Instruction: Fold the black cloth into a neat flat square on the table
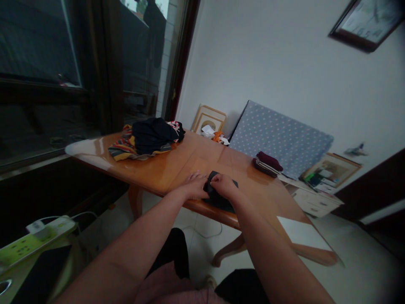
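A small piece of dark folded cloth [221,202], perhaps a garment, lies at the near edge of the wooden table [190,164]. My right hand [223,185] is closed, its fingers pinching a fold at the top of this cloth. Just to the left, my left hand [195,186] rests with its fingers stretched out over the tabletop, its thumb against the cloth's left side. Part of the cloth is hidden behind my right hand and wrist.
A loose heap of clothes [152,137] occupies the table's left end. Neatly stacked folded clothes [268,164] sit at the far right edge. Nearer on the right lies a white sheet [303,233]. A power strip [38,236] is at lower left; a dotted blue panel [278,135] leans against the wall.
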Tool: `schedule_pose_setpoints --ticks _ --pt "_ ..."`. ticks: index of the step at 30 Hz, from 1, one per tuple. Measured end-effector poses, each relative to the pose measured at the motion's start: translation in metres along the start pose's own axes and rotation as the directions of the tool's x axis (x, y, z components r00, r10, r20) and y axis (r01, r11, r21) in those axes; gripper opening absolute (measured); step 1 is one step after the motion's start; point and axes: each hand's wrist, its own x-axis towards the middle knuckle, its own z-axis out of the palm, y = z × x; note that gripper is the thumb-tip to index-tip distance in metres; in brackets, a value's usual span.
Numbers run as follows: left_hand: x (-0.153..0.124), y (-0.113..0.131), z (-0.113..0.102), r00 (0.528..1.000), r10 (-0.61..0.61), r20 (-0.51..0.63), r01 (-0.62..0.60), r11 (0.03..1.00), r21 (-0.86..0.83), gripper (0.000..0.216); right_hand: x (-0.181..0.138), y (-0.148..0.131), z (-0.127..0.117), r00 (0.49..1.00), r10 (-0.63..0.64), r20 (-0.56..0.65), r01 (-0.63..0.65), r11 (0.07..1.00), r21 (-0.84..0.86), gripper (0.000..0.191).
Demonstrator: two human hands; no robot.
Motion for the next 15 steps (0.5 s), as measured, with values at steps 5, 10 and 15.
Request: schedule_pose_setpoints --ticks 5,10,15 --pt "0.002 0.001 0.0 0.998 -0.045 0.035 0.045 0.999 -0.013 0.096 -0.007 0.018 0.01 0.992 -0.084 -0.094 0.087 0.996 0.03 0.024" --pt "0.003 0.001 -0.007 1.0 -0.03 0.008 0.031 0.995 -0.093 0.091 -0.018 0.032 0.023 0.995 -0.071 -0.066 0.076 0.995 0.07 0.039" --pt "-0.001 -0.009 -0.018 1.0 -0.013 -0.015 0.003 0.87 -0.492 0.058 -0.033 0.03 0.026 0.99 -0.118 0.072 0.114 0.992 0.051 0.047"
